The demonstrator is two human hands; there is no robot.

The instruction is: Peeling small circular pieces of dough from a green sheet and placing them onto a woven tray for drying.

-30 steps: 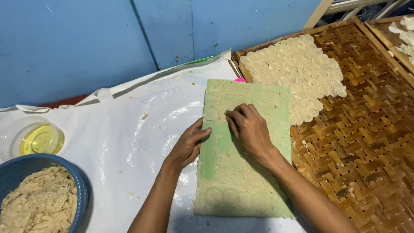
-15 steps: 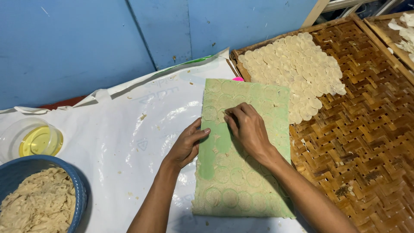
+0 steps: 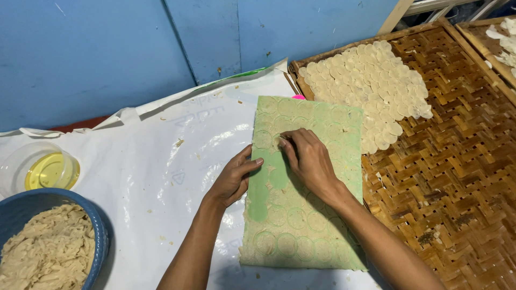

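Observation:
A green mat (image 3: 301, 225) covered with a thin dough sheet scored into round discs lies on white plastic sheeting (image 3: 161, 161). My left hand (image 3: 232, 177) rests flat at the mat's left edge, thumb on the green. My right hand (image 3: 306, 158) is on the mat's upper middle, fingertips pinched at a dough disc near its top left. Bare green shows beside my hands where discs have gone.
A woven bamboo tray (image 3: 457, 177) to the right holds several pale dough discs (image 3: 371, 80) in its far corner. A blue bowl of shredded dough (image 3: 45, 252) and a clear cup of yellow oil (image 3: 48, 169) sit at the left. A blue wall stands behind.
My right hand has shifted slightly and its fingertips have pinched down at a disc. My left hand has stayed at the mat's edge.

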